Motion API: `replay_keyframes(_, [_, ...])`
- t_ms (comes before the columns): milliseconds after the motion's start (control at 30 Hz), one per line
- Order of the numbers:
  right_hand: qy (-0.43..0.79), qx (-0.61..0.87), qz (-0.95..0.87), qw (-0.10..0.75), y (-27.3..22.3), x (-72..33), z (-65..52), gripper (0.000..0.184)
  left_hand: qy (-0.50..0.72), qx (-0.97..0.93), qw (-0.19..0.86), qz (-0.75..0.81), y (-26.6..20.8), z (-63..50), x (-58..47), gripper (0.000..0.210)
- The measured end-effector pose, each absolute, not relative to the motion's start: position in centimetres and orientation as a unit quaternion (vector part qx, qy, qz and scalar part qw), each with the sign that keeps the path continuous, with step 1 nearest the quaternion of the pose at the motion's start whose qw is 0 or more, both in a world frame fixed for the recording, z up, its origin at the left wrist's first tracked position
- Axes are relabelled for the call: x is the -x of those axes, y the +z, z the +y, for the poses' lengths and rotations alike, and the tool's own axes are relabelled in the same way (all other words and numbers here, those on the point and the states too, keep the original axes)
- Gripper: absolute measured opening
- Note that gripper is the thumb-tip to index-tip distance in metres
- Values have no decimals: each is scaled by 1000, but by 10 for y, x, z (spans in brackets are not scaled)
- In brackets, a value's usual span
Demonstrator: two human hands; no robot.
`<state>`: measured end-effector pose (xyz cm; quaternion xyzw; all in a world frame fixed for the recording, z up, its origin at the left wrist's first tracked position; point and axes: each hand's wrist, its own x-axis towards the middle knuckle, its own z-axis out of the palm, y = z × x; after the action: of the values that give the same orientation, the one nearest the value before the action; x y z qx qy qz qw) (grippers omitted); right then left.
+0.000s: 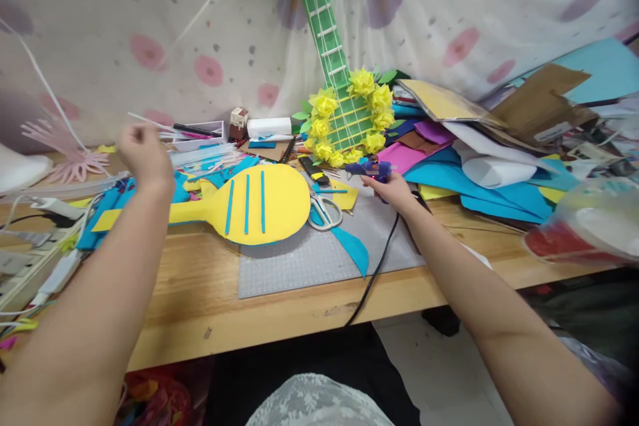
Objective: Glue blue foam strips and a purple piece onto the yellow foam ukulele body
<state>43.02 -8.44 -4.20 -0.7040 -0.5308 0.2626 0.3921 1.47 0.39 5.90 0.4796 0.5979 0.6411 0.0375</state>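
My right hand [392,192] is wrapped round the handle of a small purple-blue hot glue gun [367,170], its nozzle pointing left over the cutting mat. A black cord runs from it to the table's front edge. My left hand [144,153], slightly blurred, is raised above the left of the table with its fingers closed. A thin white stick [144,119] juts from it and appears to be in its grip. Between my hands lies a yellow guitar-shaped cutout [287,203], blue-edged, bearing three blue strips. Grey-handled scissors [325,212] rest at its right edge.
A green paper guitar with yellow flowers [333,66] leans on the curtain. Blue scraps [352,249] lie on the grey cutting mat [289,273]. Paper sheets [479,166] pile up at right, near a plastic cup [589,233]. A power strip [44,259] stands at left.
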Motion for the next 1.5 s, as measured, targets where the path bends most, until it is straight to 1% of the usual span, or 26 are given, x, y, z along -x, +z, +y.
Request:
replay_keyframes(33, [253,711,-530,387,-48,-431,-88,44,585,-529,55,612,46,3,-22,7])
replay_keyframes(67, [244,715,-532,382,-54,-431,-90,44,503,-594,89,621,32,0,-30,7])
replay_keyframes(100, [236,715,-539,376,-59,-430,-92,45,417,-656,112,619,19,-4,-40,12])
replay_keyframes(133, [230,713,-547,373,-63,-428,-93,45,342,-715,111,599,8,-9,-49,18])
replay_keyframes(200, [221,707,-558,376,-71,-427,-93,46,225,-806,61,545,-11,-18,-63,27])
replay_keyframes(267, [217,704,-557,383,-77,-428,-92,47,144,-850,33,506,-22,-24,-70,36])
replay_keyframes(367, [216,704,-553,389,-85,-434,-90,49,73,-868,19,491,-29,-29,-73,44])
replay_keyframes(500, [227,697,-555,393,-88,-439,-91,47,36,-858,13,512,-30,-33,-77,49])
replay_keyframes(800, [229,699,-550,396,-85,-433,-94,45,4,-837,-24,547,-41,-40,-97,55])
replay_keyframes(1200, [233,709,-539,390,-84,-433,-96,46,-8,-844,-62,532,-43,-40,-102,55])
replay_keyframes(1500, [242,715,-536,377,-82,-431,-97,47,7,-847,-57,528,-43,-41,-101,54])
